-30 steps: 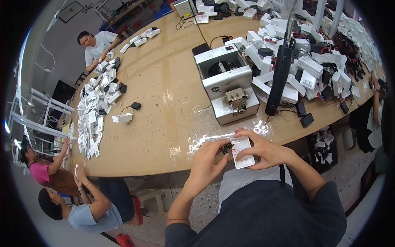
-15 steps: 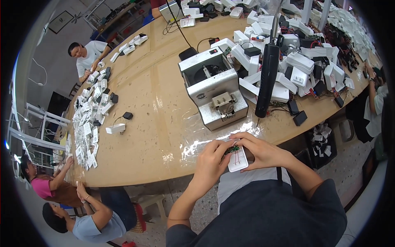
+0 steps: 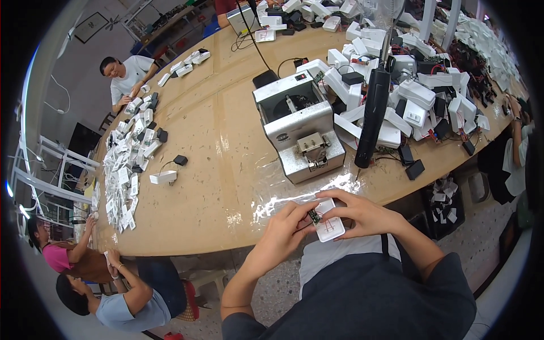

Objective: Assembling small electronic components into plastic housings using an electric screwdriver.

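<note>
At the table's near edge, my left hand (image 3: 283, 231) pinches a small green circuit board (image 3: 314, 215). My right hand (image 3: 362, 214) grips a white plastic shell (image 3: 331, 230) by its right side, thumb at the near part and fingers around the far end. The shell's open inside faces up, and thin red wires run across it near the board. Part of the board is covered by my left fingers. Beyond my hands stands a metal screw-feeder-like machine (image 3: 283, 139), and a black electric screwdriver (image 3: 373, 116) hangs to its right.
White shells with black adapters and wires form a large heap (image 3: 416, 90) at the right. Another pile of white shells (image 3: 119, 190) lies at the left, near several co-workers. A lone shell (image 3: 163, 178) wired to a black block (image 3: 180, 160) rests left of centre. A dark bin (image 3: 445, 207) stands below the table.
The circuit board has turned and sits at the shell's left edge. My right fingers have shifted along the shell's far end, and the shell has tilted. The whole view has shifted slightly.
</note>
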Available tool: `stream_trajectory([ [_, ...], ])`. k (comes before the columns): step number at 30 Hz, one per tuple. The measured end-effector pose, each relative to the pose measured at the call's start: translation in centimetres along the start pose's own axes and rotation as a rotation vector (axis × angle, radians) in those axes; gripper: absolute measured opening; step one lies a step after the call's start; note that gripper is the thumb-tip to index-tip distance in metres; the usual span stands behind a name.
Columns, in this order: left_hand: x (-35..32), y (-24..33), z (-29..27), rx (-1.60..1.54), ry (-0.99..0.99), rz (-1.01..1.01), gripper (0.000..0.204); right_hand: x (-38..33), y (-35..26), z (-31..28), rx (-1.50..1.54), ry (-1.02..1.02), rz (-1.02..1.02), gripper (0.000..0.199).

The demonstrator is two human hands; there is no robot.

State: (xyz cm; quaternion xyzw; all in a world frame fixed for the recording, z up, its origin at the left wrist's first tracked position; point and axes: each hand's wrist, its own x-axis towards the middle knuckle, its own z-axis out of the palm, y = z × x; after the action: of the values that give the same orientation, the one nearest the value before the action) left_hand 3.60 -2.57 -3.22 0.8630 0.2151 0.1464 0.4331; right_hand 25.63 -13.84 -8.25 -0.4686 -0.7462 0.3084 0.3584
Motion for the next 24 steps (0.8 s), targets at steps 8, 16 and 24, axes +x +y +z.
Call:
stream_trajectory([
  [8, 1.3, -1.2, 2.1, 0.356, 0.114, 0.225, 0.029, -0.1, 0.2, 0.0, -0.041, 0.007, 0.005, 0.050],
  [16, 0.8, -0.7, 3.8, 0.391, 0.160, 0.066, 0.024, -0.1, 0.1, 0.4, 0.003, 0.058, 0.063, 0.051],
  [24, 1.7, -0.8, 4.2, 0.359, 0.064, 0.008, 0.017, -1.1, 1.3, 0.8, 0.126, 0.170, 0.017, 0.063],
])
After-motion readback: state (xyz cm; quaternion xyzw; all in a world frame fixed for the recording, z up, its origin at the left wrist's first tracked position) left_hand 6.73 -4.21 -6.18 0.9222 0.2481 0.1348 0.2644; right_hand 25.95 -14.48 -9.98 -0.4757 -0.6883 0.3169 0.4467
